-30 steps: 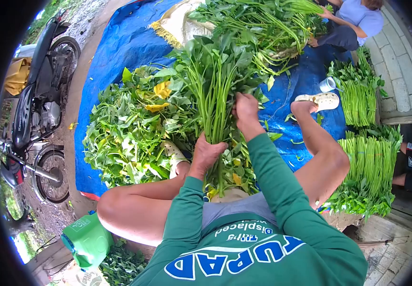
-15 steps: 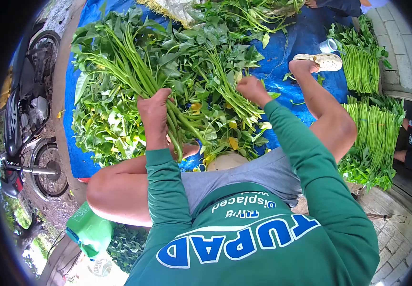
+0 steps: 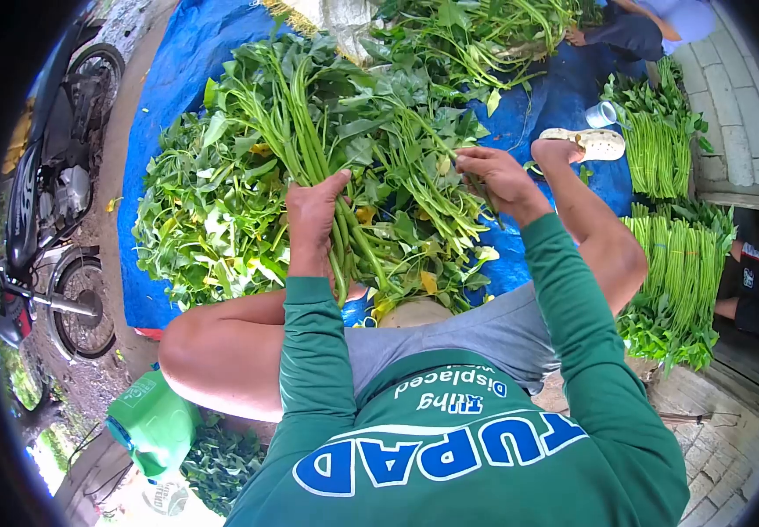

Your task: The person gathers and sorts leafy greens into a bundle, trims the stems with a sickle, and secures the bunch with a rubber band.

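Note:
My left hand point(image 3: 316, 215) is wrapped around a bunch of water spinach point(image 3: 298, 132). The long green stems poke out below the fist and the leaves fan out above it. To the right, my right hand point(image 3: 504, 183) is closed, with thumb and fingers pinching a single water spinach stem point(image 3: 436, 139) whose lower end shows under the palm. Between and beneath the hands lie loose water spinach stems point(image 3: 423, 180) with some yellowed leaves. A broad leafy heap point(image 3: 195, 220) spreads to the left of my left hand.
A blue tarp point(image 3: 155, 114) lies under the greens. Bundled stems point(image 3: 678, 272) are stacked at the right, near a white cup point(image 3: 600, 114) and my foot in a cream clog point(image 3: 594, 143). A motorcycle point(image 3: 54, 193), a green jug point(image 3: 155, 422) and another person's hand point(image 3: 575, 37) are around.
My left hand has shifted right with the bunch, which now stands more upright. My right hand has moved slightly right and rotated, and a single stem shows in its fingers.

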Demonstrator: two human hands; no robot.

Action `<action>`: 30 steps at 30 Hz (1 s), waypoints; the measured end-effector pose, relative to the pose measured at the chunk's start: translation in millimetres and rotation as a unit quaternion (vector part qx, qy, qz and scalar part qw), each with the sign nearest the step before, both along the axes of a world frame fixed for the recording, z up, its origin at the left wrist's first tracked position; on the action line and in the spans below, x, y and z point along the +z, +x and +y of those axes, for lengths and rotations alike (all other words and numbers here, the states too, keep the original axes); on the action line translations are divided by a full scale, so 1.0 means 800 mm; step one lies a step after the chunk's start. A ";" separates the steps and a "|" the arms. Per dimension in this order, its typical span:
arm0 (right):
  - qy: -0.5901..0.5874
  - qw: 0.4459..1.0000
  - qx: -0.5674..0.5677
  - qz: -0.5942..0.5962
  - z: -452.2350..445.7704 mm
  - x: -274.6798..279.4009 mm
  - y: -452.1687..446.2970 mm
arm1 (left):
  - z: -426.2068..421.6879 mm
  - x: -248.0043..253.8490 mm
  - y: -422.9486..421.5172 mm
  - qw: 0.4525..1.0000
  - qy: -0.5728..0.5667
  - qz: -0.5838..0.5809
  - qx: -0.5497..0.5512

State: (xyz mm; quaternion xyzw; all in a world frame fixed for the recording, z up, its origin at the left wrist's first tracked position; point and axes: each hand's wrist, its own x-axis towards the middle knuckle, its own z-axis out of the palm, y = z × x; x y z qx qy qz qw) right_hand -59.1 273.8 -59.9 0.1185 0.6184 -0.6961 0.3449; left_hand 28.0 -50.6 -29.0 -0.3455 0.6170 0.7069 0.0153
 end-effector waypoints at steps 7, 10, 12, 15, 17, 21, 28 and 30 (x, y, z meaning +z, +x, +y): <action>-0.063 0.997 -0.033 -0.031 -0.009 0.095 0.039 | 0.009 -0.001 -0.001 1.000 0.024 0.006 -0.017; -0.053 0.998 -0.019 0.040 -0.019 0.096 0.050 | 0.011 -0.001 0.000 0.999 0.024 0.005 -0.047; -0.019 0.995 -0.022 0.099 -0.028 0.098 0.053 | 0.014 -0.015 -0.002 0.999 0.027 0.008 -0.039; 0.033 0.989 -0.058 0.135 -0.051 0.106 0.058 | 0.024 -0.010 -0.002 0.998 0.029 0.024 -0.042; 0.090 0.982 -0.050 0.157 -0.063 0.106 0.060 | 0.030 -0.006 0.000 0.998 0.045 0.015 -0.045; 0.144 0.964 -0.050 0.219 -0.084 0.100 0.062 | 0.048 -0.001 0.001 0.998 0.042 0.038 -0.032; 0.075 0.958 -0.152 0.230 -0.103 0.110 0.067 | 0.054 0.002 0.002 0.997 0.058 0.039 -0.043; 0.060 0.947 -0.202 0.244 -0.099 0.117 0.064 | 0.050 0.001 0.003 0.995 0.071 0.035 -0.055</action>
